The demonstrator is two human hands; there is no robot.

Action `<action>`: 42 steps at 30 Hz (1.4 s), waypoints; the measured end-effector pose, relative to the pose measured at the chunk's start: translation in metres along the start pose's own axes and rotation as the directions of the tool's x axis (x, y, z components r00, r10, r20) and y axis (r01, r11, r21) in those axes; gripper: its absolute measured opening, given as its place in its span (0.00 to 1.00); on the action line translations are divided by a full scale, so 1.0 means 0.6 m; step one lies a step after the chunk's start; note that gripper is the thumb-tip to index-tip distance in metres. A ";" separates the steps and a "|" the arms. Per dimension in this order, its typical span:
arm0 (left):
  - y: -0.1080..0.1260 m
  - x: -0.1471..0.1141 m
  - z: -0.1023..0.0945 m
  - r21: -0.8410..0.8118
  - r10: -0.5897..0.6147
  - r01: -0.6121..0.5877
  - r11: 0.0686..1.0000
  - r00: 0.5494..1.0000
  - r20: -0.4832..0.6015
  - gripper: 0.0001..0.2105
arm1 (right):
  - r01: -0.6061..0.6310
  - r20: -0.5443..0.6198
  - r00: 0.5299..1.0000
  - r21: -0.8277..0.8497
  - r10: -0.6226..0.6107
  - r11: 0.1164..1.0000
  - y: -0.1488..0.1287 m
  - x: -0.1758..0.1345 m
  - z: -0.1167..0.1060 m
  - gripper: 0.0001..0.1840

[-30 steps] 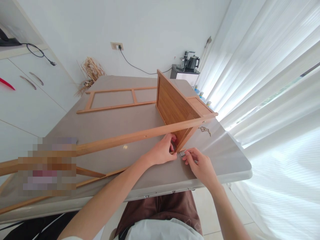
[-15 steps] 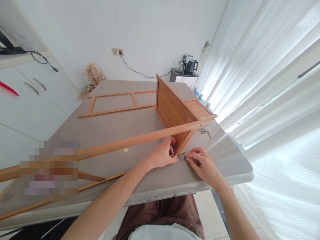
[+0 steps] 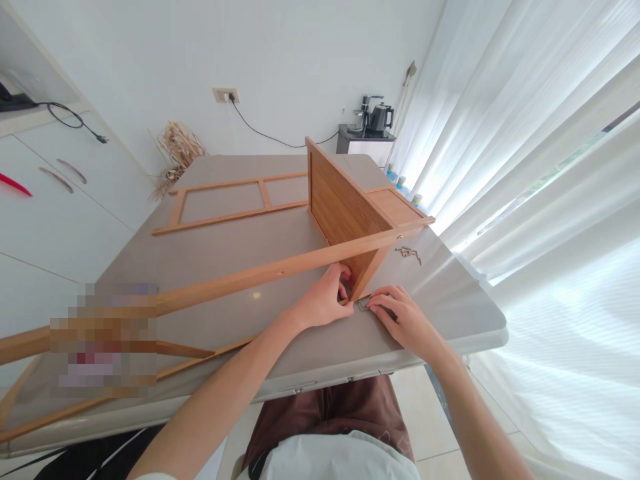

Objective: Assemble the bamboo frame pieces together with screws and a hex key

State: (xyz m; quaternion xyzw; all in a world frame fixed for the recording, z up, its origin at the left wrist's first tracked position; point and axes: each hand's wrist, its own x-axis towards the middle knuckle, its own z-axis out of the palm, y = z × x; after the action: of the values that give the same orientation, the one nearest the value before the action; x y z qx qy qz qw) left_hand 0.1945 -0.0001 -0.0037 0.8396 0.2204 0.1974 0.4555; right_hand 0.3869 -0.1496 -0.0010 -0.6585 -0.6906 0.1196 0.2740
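Note:
My left hand [image 3: 327, 297] is closed around the lower front corner of the wooden frame, where a shelf panel [image 3: 345, 200] standing on edge meets the bottom rail. Its thumb presses near the joint. Just right of that corner, my right hand [image 3: 400, 317] pinches a small bent metal hex key [image 3: 363, 304], whose other end reaches toward the joint. A long wooden rail [image 3: 280, 272] slants above my left forearm. Whether a screw sits in the joint cannot be made out.
Several loose screws [image 3: 410, 253] lie on the grey table [image 3: 450, 307] behind my right hand. A flat ladder-like wooden frame [image 3: 220, 219] lies on the far left part. White curtains [image 3: 560, 267] hang at the right. A blurred patch covers the left end of the rails.
My right hand has turned slightly with the hex key, close to the joint. My left hand keeps its grip. The whole view has shifted a little.

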 end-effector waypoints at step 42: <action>0.000 -0.001 -0.004 -0.009 0.009 -0.009 1.000 1.000 0.016 0.19 | -0.118 -0.057 0.991 0.088 0.123 0.989 -0.038 -0.009 0.025 0.13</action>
State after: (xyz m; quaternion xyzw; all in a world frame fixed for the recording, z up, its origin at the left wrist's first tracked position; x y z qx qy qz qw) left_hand 0.1926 0.0009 -0.0028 0.8402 0.2122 0.1936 0.4600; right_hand 0.3598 -0.1546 -0.0026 -0.6902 -0.6351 0.1447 0.3153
